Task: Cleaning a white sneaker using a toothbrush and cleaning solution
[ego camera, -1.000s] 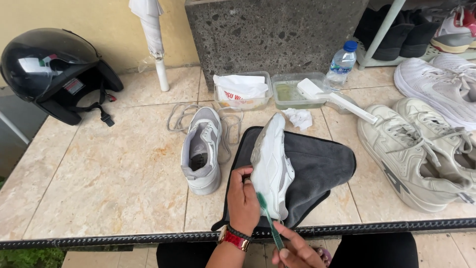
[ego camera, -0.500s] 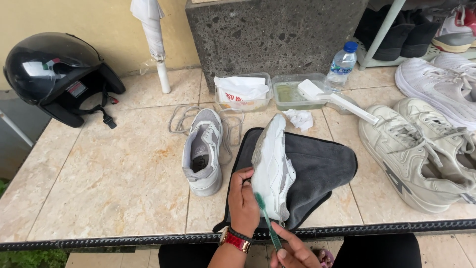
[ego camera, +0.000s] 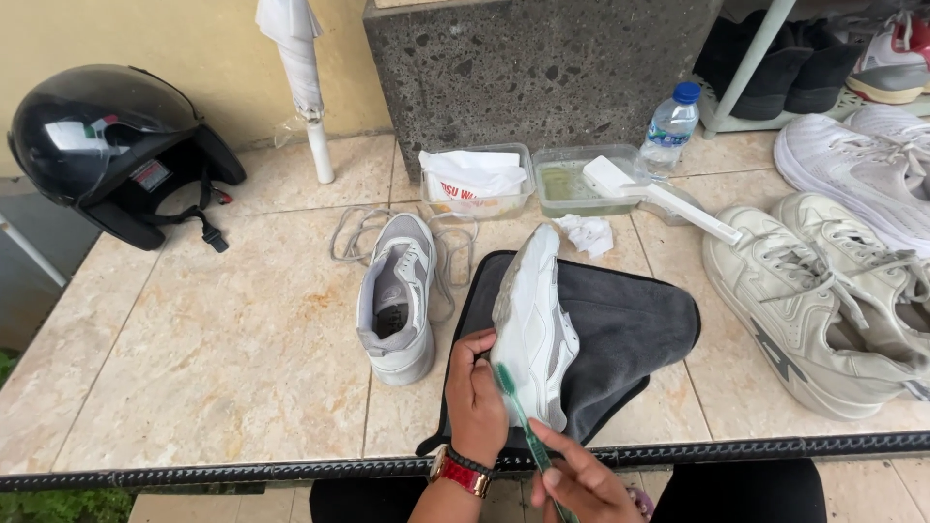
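My left hand (ego camera: 477, 397), with a red-strapped watch on its wrist, grips the heel end of a white sneaker (ego camera: 533, 320) that lies on its side on a dark grey towel (ego camera: 630, 329). In my right hand (ego camera: 581, 482) is a green toothbrush (ego camera: 518, 412), its head touching the sneaker's side near the heel. The matching grey-white sneaker (ego camera: 397, 300) stands upright to the left of the towel, with loose laces (ego camera: 354, 237) lying behind it.
Two clear plastic tubs (ego camera: 538, 184) stand at the back, one holding a white brush (ego camera: 659, 199). A water bottle (ego camera: 670, 124), crumpled tissue (ego camera: 589, 234), black helmet (ego camera: 107, 145) at the left, folded white umbrella (ego camera: 302, 77), and several white sneakers (ego camera: 823, 300) at the right.
The toothbrush head has shifted slightly along the sneaker's side. The view has drifted a little; both hands stay on the shoe and brush.
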